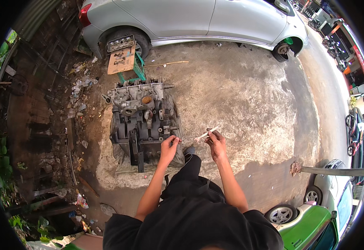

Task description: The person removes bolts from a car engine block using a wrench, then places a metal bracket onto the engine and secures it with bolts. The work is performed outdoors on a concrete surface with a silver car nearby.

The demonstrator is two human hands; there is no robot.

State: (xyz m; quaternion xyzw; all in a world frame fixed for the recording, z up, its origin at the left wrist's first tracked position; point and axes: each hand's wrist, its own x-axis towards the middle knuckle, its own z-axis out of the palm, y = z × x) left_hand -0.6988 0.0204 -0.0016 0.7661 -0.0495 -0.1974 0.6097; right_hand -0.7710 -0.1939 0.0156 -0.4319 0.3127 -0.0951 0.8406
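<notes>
At centre left of the frame we find the dark grey, grimy metal engine block (142,121) on sacking on the ground, partly stripped, its pale cylinder head still on, so we judge the work mid-way. The left hand (169,148) rests curled at the block's lower right edge, whether gripping we cannot tell; apart from it, the right hand (216,143) pinches a small white stick-like tool (207,133). Upper left, a green plastic crate (132,70) carries cardboard and a metal part.

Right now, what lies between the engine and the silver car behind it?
In the head view, a green crate with cardboard and a metal part on top stands between the engine and the car.
</notes>
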